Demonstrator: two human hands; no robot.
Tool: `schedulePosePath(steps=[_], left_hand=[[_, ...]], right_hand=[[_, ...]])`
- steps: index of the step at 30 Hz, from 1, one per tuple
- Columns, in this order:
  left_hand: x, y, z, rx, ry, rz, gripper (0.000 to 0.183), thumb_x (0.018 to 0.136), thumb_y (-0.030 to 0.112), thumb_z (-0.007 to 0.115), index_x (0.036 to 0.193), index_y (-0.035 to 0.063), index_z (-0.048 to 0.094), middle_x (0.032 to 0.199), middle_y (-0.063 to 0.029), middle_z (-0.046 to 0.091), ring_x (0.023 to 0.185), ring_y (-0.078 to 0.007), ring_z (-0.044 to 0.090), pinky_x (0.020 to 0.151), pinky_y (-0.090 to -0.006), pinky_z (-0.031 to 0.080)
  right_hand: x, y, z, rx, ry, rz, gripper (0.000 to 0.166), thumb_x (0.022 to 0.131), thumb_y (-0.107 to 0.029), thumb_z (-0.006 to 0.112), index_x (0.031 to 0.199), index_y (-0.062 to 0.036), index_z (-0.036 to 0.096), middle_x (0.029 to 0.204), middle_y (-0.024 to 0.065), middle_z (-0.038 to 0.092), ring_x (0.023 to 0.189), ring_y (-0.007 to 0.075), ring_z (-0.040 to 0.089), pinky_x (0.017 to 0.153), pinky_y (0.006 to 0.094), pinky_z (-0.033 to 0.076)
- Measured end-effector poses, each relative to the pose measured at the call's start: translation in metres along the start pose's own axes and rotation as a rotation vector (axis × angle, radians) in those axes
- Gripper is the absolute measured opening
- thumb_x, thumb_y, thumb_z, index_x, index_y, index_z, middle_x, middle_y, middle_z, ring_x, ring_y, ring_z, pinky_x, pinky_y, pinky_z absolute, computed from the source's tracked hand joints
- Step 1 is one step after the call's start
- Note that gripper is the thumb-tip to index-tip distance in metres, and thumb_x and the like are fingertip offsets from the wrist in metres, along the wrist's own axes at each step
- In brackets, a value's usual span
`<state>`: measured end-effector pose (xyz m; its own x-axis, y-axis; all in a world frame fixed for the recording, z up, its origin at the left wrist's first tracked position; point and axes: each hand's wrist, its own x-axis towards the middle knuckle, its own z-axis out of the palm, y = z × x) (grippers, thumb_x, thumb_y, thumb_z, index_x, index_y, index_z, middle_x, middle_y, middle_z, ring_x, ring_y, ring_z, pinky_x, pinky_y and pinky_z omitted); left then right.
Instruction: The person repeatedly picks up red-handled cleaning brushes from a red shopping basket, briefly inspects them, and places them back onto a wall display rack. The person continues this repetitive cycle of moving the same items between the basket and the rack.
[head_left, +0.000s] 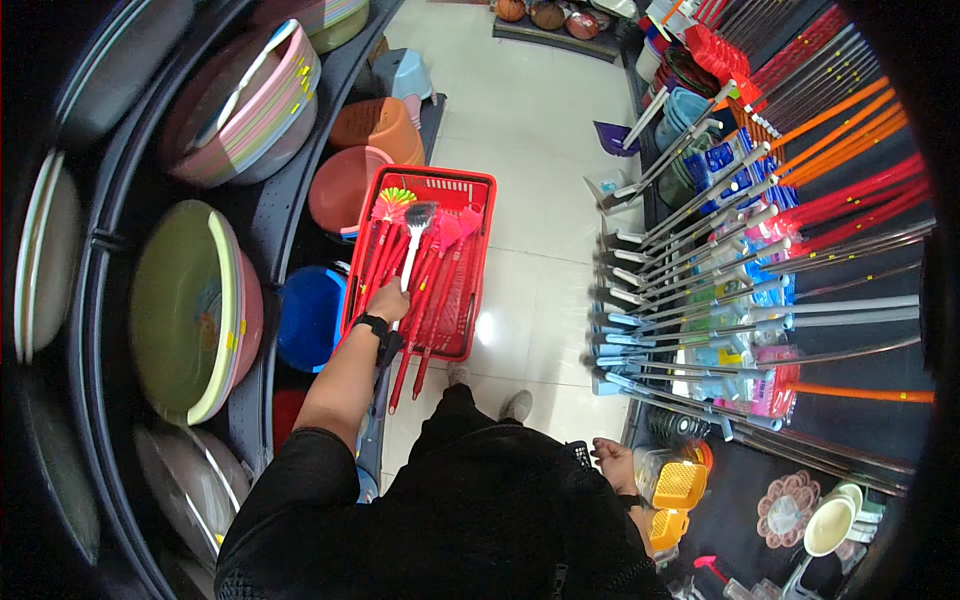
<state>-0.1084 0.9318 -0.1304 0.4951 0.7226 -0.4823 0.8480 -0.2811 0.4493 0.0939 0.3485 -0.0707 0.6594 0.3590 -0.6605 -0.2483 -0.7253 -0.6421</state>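
My left hand is closed around the handle of a white-handled brush with a dark head, over a red plastic shopping basket. Several red long-handled brushes lie lengthwise in the basket, some with pink heads, one with a green-and-yellow head. A few of their handles stick out past the basket's near rim. Low at my right side hangs my right hand, fingers loosely curled, with nothing visible in it. It is nearest to yellow plastic baskets on the right.
Shelves on the left hold stacked plastic basins, a blue bucket and orange tubs. Long-handled brushes and brooms jut into the aisle from the right rack. A purple dustpan and basketballs are farther along the tiled floor.
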Motion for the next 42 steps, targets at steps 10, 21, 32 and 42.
schedulePosePath(steps=[10,21,32,42], left_hand=[[0.036,-0.015,0.005,0.079,-0.061,-0.095,0.052,0.095,0.027,0.059,0.140,0.0053,0.046,0.119,-0.0301,0.066,0.115,-0.0473,0.063,0.098,-0.0589,0.048],[0.032,-0.007,-0.001,0.073,-0.058,-0.076,0.061,0.091,0.031,0.065,0.141,0.0031,0.045,0.123,-0.0307,0.063,0.117,-0.0478,0.061,0.099,-0.0557,0.048],[-0.068,0.078,0.012,-0.185,0.275,0.443,0.042,0.092,0.014,0.064,0.128,-0.0058,0.057,0.125,-0.0260,0.061,0.120,-0.0408,0.056,0.105,-0.0460,0.044],[-0.165,0.158,0.131,-0.224,-0.287,0.941,0.008,0.092,-0.001,0.056,0.098,0.0039,0.056,0.088,-0.0032,0.057,0.079,-0.0144,0.055,0.077,-0.0293,0.048]], right_hand=[[-0.016,0.014,0.025,0.138,0.022,0.217,0.027,0.100,-0.025,0.067,0.114,-0.0032,0.074,0.093,0.0058,0.076,0.084,0.0149,0.073,0.068,0.0289,0.056],[-0.043,0.030,0.044,0.171,0.082,0.253,0.026,0.101,-0.025,0.066,0.114,-0.0034,0.074,0.097,0.0062,0.076,0.085,0.0164,0.073,0.068,0.0303,0.057],[-0.065,0.074,0.065,0.164,0.160,0.171,0.037,0.098,-0.032,0.062,0.113,-0.0012,0.074,0.096,0.0124,0.077,0.082,0.0158,0.072,0.072,0.0302,0.057],[-0.110,0.155,0.043,0.173,0.357,0.047,0.032,0.090,-0.033,0.059,0.102,-0.0101,0.077,0.090,0.0140,0.075,0.083,0.0303,0.072,0.080,0.0385,0.056]])
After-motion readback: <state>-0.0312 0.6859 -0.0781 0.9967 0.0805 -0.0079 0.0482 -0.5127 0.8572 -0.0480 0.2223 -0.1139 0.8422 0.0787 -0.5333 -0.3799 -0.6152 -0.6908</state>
